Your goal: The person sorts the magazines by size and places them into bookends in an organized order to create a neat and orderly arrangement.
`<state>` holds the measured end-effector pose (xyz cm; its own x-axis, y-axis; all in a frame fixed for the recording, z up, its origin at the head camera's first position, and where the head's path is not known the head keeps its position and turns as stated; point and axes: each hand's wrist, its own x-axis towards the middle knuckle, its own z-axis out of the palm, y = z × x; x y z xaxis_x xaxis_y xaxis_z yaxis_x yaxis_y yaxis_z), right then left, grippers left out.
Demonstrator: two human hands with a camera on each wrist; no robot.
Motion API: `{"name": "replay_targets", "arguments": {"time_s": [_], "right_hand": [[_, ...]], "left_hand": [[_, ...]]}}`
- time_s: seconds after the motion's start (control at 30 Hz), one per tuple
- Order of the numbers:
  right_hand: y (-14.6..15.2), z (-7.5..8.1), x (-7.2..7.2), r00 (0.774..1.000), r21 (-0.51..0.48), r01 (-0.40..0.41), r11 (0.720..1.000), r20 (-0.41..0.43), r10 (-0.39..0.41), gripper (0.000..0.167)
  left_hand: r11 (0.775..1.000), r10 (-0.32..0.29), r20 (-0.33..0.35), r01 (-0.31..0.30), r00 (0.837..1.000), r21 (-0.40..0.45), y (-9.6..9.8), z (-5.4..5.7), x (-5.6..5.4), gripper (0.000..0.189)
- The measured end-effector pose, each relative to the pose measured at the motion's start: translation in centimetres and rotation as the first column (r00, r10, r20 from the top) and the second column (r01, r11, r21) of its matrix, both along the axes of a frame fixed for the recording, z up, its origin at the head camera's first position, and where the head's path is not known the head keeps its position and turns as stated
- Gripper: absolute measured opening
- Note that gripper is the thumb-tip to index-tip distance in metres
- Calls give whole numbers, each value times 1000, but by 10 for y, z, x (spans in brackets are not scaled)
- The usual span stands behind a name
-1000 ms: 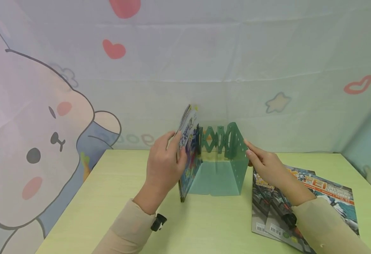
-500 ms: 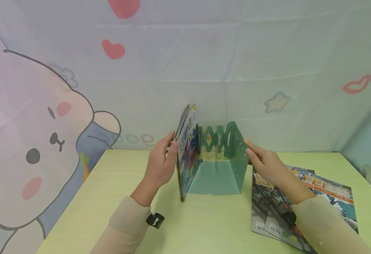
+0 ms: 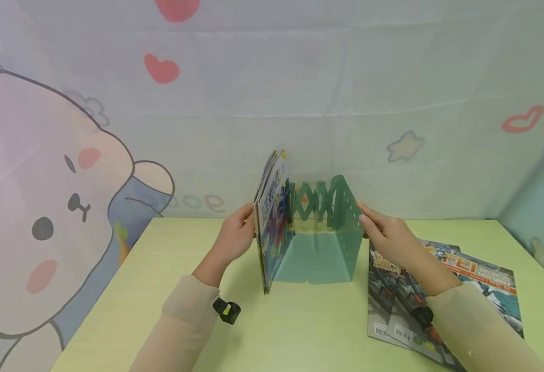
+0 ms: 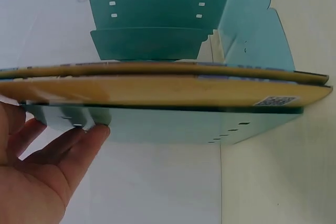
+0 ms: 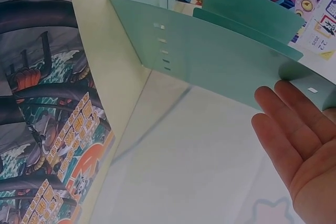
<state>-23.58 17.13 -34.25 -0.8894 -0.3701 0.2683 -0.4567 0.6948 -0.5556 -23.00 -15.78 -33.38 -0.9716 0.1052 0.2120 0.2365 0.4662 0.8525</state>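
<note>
Green, smooth and thin-walled is the expandable bookend [image 3: 313, 258], which in the head view stands upright on the pale yellow table [image 3: 300, 330]. Its right panel [image 3: 348, 243] has small holes, and a crossed, scissor-like lattice [image 3: 311, 200] runs along the back. The upright magazines [image 3: 274, 222], glossy and thin, stand inside it at the left side, just beside the left hand [image 3: 236, 235]. The right hand [image 3: 388, 235] has its index finger and thumb at the edge of the right panel. Further right, the loose magazines [image 3: 495, 289] lie flat and overlapping, partly hidden by the right forearm [image 3: 481, 320].

In the left wrist view, the left fingers [image 4: 86, 150] touch the outer face of the left panel [image 4: 168, 124]; the orange magazine edges, one with a QR code [image 4: 278, 101], are on its other side.

In the right wrist view, the right fingers [image 5: 289, 121], rather straight, touch the slotted outer face of the right panel. Whether either hand pinches its panel, I cannot tell, as the thumbs are partly hidden.
</note>
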Motion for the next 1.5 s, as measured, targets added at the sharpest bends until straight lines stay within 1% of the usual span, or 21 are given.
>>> {"name": "replay_targets", "arguments": {"time_s": [0.1, 0.23, 0.33, 0.5, 0.7, 0.87, 1.0, 1.23, 1.37, 1.5], "right_hand": [[-1, 2, 1, 1000, 6, 6, 1000, 16, -6, 54], [-1, 3, 2, 1000, 27, 11, 1000, 28, -12, 55], [-2, 3, 1, 999, 33, 13, 999, 32, -14, 55], [-2, 4, 1, 999, 22, 6, 1000, 39, -7, 54], [-3, 6, 2, 999, 11, -4, 1000, 49, 3, 54], [-2, 3, 1, 999, 7, -3, 1000, 39, 3, 53], [0, 1, 0, 999, 2, -8, 1000, 32, 7, 54], [0, 1, 1, 999, 4, -10, 1000, 41, 9, 54], [0, 1, 1, 999, 5, -9, 1000, 52, 8, 54], [2, 1, 0, 999, -21, -23, 1000, 44, 24, 53]], "left_hand": [[998, -36, 47, 33, 998, 54, -1, -1, -3, 36], [995, -62, 72, 56, 996, 82, -1, 0, -4, 37], [994, -61, 85, 53, 995, 94, 0, 2, -3, 39], [992, -43, 112, 30, 993, 123, 1, 2, -3, 38], [982, -42, 145, 15, 988, 187, 5, 3, -2, 40], [984, -17, 169, -14, 986, 179, 8, 5, 0, 40], [980, -11, 187, -26, 982, 196, 9, 7, 0, 41], [984, -39, 193, 4, 980, 179, 8, 6, -2, 41], [980, -58, 194, 19, 979, 200, 6, 6, -2, 43], [973, -70, 194, 24, 978, 229, 5, 5, -2, 45]]}}
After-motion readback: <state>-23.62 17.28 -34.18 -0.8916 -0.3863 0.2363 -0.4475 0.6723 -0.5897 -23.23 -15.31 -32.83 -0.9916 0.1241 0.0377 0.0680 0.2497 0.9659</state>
